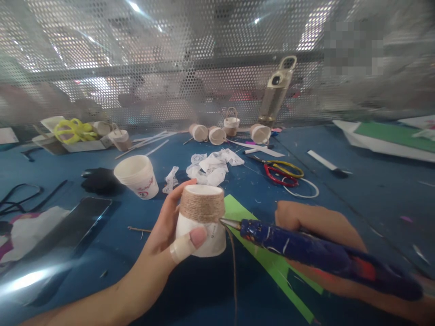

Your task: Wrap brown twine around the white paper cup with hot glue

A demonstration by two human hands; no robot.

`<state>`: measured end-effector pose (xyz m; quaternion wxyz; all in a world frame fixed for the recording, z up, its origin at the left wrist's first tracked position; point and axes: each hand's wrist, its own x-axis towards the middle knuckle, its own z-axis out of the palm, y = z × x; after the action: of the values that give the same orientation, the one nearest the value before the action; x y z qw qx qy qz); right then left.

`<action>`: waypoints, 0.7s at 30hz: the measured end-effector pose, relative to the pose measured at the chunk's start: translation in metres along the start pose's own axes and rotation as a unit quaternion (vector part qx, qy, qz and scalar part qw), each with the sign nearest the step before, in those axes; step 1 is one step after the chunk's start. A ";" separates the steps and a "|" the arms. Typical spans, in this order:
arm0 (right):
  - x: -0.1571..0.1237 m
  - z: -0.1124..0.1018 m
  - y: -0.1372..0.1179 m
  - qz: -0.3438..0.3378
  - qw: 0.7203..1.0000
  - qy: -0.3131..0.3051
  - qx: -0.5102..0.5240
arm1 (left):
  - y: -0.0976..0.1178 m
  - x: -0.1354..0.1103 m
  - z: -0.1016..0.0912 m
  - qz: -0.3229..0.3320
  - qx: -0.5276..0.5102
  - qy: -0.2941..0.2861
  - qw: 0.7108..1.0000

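Observation:
My left hand (170, 240) is wrapped round a white paper cup (200, 240) that stands upside down in its grasp; a bandage circles the thumb. Brown twine (203, 203) is wound in tight rows round the upper half of the cup. Its loose end (234, 271) hangs down at the cup's right side. My right hand (316, 231) grips a dark blue hot glue gun (288, 246), partly hidden behind it. The gun's metal tip touches or nearly touches the lower edge of the wound twine.
Beyond my hands lie crumpled white lace (214, 165), a stack of paper cups (137, 176) and red-and-yellow scissors (282, 172). Green paper (265, 258) lies under the glue gun. Twine-wrapped cups (217, 135) line the back by a perforated metal screen (170, 68). A phone (68, 244) rests at left.

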<state>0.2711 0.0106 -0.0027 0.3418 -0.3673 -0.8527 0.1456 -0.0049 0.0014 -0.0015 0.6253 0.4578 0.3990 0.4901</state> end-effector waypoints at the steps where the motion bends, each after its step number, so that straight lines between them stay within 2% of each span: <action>1: 0.000 0.000 0.000 -0.004 1.000 -0.001 -0.006 | 0.000 0.000 0.001 0.001 0.003 0.007 1.000; 5: 0.004 -0.004 -0.005 -0.023 0.999 -0.003 -0.027 | -0.003 0.000 0.001 0.013 0.008 0.016 1.000; 9: 0.008 -0.009 -0.009 -0.011 0.999 -0.027 -0.046 | -0.003 0.001 -0.002 0.009 0.007 0.011 1.000; 14: 0.007 -0.005 -0.006 -0.002 1.000 0.005 -0.025 | -0.001 0.001 -0.001 0.011 0.007 0.017 1.000; 21: 0.000 0.002 0.002 -0.012 0.999 0.011 -0.036 | -0.003 0.000 0.001 0.028 0.023 0.023 0.999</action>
<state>0.2703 0.0120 -0.0053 0.3393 -0.3708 -0.8579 0.1071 -0.0029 0.0009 -0.0041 0.5916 0.4716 0.4116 0.5081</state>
